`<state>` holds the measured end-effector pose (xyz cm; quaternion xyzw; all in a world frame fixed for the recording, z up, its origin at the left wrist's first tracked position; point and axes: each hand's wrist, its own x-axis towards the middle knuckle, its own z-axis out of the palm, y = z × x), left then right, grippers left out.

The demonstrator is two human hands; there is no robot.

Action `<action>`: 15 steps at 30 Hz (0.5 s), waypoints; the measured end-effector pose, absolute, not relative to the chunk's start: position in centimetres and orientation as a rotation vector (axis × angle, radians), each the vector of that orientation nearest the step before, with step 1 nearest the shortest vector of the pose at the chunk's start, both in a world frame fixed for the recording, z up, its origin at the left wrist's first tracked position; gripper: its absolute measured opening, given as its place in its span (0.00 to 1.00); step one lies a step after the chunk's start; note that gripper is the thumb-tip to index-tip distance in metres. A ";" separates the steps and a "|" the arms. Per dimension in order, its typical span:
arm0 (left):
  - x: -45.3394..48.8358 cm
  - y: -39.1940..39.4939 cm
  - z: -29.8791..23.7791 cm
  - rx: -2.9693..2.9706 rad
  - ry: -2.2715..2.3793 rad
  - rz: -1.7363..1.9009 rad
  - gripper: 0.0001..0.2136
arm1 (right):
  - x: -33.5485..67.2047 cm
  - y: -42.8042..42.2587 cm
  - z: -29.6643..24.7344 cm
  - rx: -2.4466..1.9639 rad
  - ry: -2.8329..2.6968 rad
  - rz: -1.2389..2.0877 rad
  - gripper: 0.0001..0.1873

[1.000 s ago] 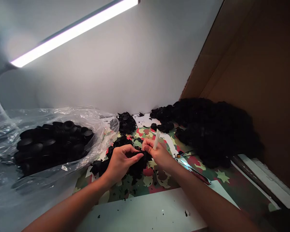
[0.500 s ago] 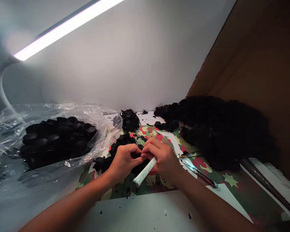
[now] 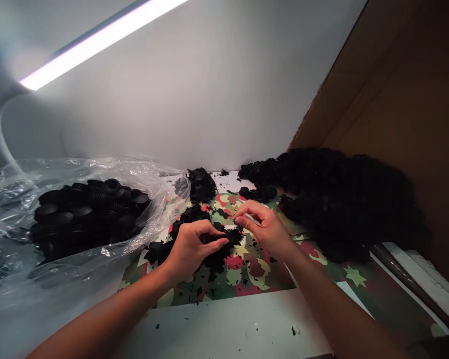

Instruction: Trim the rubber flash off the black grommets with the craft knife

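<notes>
My left hand (image 3: 190, 250) is above a patterned sheet, thumb and forefinger closed on a small black piece (image 3: 221, 238) that is mostly hidden between them. To its right, my right hand (image 3: 270, 230) is curled around a slim white stick-like tool (image 3: 253, 219); its tip is too small to make out. The two hands are a short gap apart. Beneath and beside them lie black scraps (image 3: 215, 264), some in a heap, others scattered as flakes over the camouflage-like sheet (image 3: 260, 269).
A clear plastic bag (image 3: 164, 194) at left holds many round black ribbed parts (image 3: 82, 214). A large dark pile (image 3: 340, 199) rests at right against a cardboard panel (image 3: 404, 99). A lit lamp (image 3: 105, 45) hangs above. A dark rod (image 3: 407, 279) lies far right.
My right hand has moved away from the left, and the white tool has swung so that less of it shows. The scissors-like tool at right is now hidden behind my right arm.
</notes>
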<state>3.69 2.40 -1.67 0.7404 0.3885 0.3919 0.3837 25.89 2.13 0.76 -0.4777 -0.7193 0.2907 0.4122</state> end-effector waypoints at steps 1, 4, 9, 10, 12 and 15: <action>3.6 2.4 -1.7 1.888 0.987 1.008 0.10 | 25.7 1.9 1.0 -1.159 -1.834 0.742 0.10; 3.6 2.4 -1.6 1.913 0.978 1.033 0.09 | 25.2 1.3 1.2 -1.038 -1.952 0.723 0.06; 3.6 2.6 -1.7 2.035 0.963 1.071 0.05 | 24.9 0.9 0.5 -0.905 -2.111 0.464 0.07; 3.6 2.6 -1.8 2.060 0.965 1.074 0.04 | 24.9 0.8 0.4 -0.900 -2.132 0.391 0.07; 3.6 2.7 -1.8 2.102 0.962 1.071 0.02 | 24.8 0.6 0.4 -0.920 -2.188 0.214 0.07; 3.8 2.6 -1.9 2.165 0.939 1.074 0.04 | 24.6 0.3 0.3 -0.960 -2.299 -0.021 0.11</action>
